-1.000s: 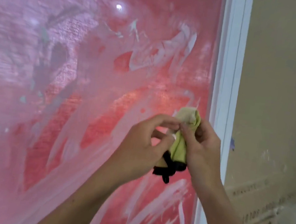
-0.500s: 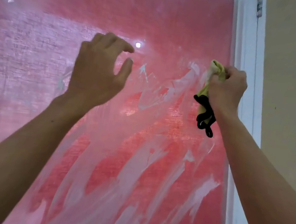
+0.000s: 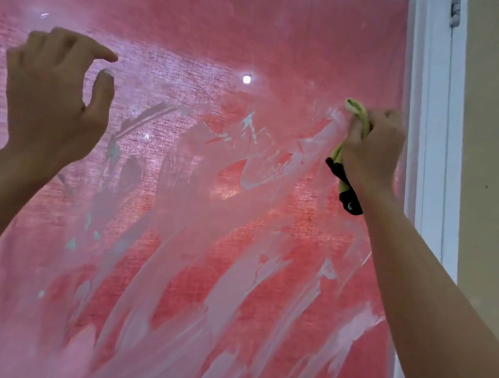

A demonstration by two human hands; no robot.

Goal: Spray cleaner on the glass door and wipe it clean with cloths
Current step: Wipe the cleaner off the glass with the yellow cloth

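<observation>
Right hand (image 3: 374, 148) fisted around yellow-green cloth (image 3: 355, 114) against glass door (image 3: 231, 28), left hand (image 3: 54, 93) raised, fingers loosely curled, empty

My right hand (image 3: 373, 151) grips a yellow-green cloth (image 3: 355, 114) against the smeared glass door (image 3: 202, 246) at three o'clock, beside the white frame (image 3: 431, 149). My left hand (image 3: 53, 99), at nine o'clock, holds nothing, fingers loosely curled.

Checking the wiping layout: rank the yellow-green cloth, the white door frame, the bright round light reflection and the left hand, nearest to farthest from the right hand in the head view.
1. Yellow-green cloth, gripped in the right hand.
2. White door frame, just right of it.
3. Bright round light reflection, on the glass to its left.
4. Left hand, far left.
</observation>
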